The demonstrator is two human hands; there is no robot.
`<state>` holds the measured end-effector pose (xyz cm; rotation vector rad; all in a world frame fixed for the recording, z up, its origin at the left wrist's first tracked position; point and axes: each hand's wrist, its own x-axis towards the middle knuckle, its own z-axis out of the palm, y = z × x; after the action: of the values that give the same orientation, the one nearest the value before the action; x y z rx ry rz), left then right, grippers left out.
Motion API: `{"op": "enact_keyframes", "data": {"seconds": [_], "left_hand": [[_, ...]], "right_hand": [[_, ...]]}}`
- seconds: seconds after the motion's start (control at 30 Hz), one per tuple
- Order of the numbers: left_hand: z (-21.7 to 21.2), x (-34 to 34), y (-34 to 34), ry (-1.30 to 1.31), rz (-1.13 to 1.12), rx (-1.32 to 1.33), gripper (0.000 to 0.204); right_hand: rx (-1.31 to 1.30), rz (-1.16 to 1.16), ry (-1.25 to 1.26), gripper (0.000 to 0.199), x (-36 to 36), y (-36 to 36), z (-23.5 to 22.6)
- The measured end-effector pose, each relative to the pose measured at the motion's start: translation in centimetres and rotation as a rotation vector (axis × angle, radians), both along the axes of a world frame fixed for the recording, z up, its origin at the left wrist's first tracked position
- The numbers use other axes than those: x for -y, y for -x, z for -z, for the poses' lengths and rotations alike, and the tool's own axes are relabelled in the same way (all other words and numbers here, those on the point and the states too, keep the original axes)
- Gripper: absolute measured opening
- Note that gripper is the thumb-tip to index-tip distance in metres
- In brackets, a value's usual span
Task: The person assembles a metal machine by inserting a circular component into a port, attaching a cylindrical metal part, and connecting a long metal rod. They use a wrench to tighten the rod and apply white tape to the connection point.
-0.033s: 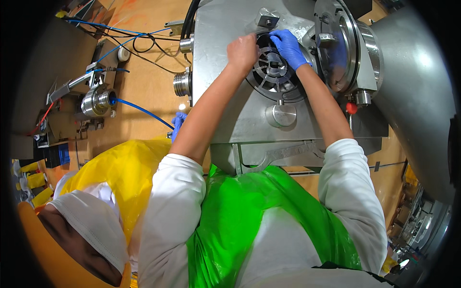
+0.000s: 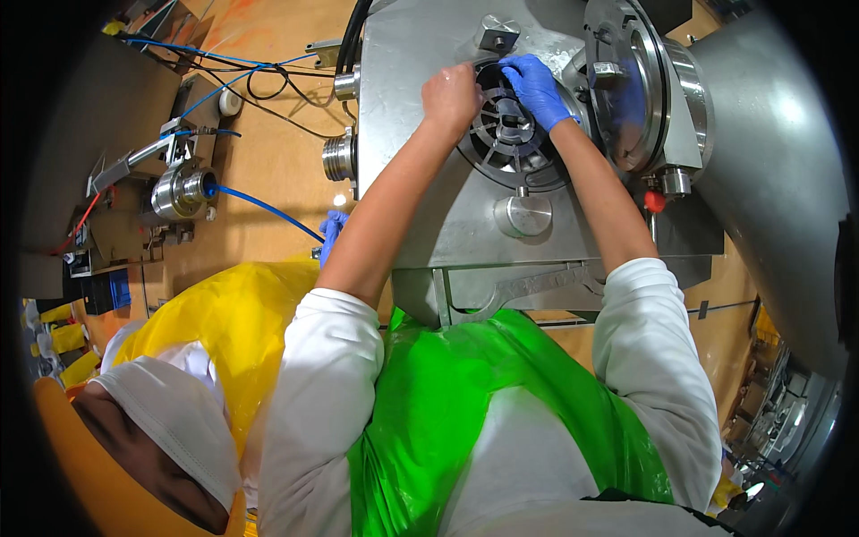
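Both my hands are at the far rim of a round opening in a steel machine (image 2: pixel 403 179). Inside the opening sits a spoked metal disc (image 2: pixel 512 134) with a raised hub. A thin black ring (image 2: pixel 488 70) runs along the rim. My bare left hand (image 2: pixel 451 97) is closed at the rim's far left, its fingertips mostly hidden. My right hand (image 2: pixel 537 91), in a blue glove, has its fingers bent and pressed on the ring at the far side. A round steel knob (image 2: pixel 523 215) stands on the near side of the opening.
An open round steel door (image 2: pixel 631 98) stands right of the opening, beside a large steel drum (image 2: pixel 778 134). Close on my left is a person in a yellow apron (image 2: pixel 233 313), whose blue-gloved hand (image 2: pixel 333 231) is near a blue hose (image 2: pixel 268 208). Cables (image 2: pixel 268 76) lie at far left.
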<state>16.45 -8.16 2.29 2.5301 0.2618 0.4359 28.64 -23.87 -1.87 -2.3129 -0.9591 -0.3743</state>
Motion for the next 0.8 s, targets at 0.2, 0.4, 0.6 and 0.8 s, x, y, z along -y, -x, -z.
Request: {"op": "enact_keyframes", "data": {"seconds": [0.2, 0.4, 0.6, 0.8], "left_hand": [[0.0, 0.5, -1.4, 0.044, -0.122, -0.009, 0.016], [0.6, 0.2, -2.6, 0.063, -0.125, 0.000, 0.016], [1.1, 0.6, -2.5, 0.079, -0.105, 0.098, 0.015], [1.4, -0.5, -3.0, 0.179, -0.071, -0.070, 0.016]], "right_hand": [[-0.123, 0.007, -0.073, 0.017, -0.4, -0.2, -1.0], [-0.133, 0.051, -0.142, 0.016, -0.6, 0.1, -0.9], [-0.123, 0.077, -0.121, 0.016, 0.3, -0.1, -0.4], [-0.088, 0.011, -0.082, 0.016, 0.3, -0.2, -0.5]]}}
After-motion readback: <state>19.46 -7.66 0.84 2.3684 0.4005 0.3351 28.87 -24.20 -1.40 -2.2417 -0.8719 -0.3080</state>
